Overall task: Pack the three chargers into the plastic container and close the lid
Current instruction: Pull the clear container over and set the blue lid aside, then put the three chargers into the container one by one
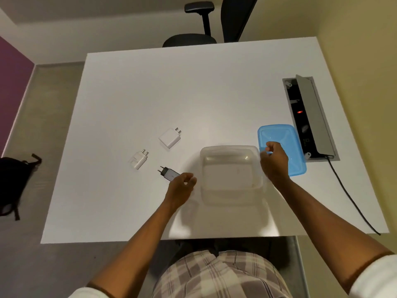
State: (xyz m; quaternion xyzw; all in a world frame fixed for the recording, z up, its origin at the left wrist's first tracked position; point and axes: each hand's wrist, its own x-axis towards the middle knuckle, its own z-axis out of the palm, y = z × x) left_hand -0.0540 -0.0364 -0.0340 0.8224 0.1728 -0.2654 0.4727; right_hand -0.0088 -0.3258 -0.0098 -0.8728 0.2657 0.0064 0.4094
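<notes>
A clear plastic container (231, 150) stands open and empty near the table's front. Its blue lid (277, 134) lies flat just to its right. My right hand (275, 160) hovers over the lid's left edge beside the container, fingers curled, holding nothing that I can see. Three chargers lie left of the container: a large white one (169, 138), a smaller white one (138, 161), and a black one (168, 173). My left hand (181, 186) is right at the black charger's near end, fingers bent and apart, covering part of it.
The white table (193, 89) has a recessed power socket box (309, 119) with its grey flap up at the right edge, and a black cable (352, 198) trails from it. An office chair (206, 29) stands beyond the far edge. A black bag (12, 179) lies on the floor left.
</notes>
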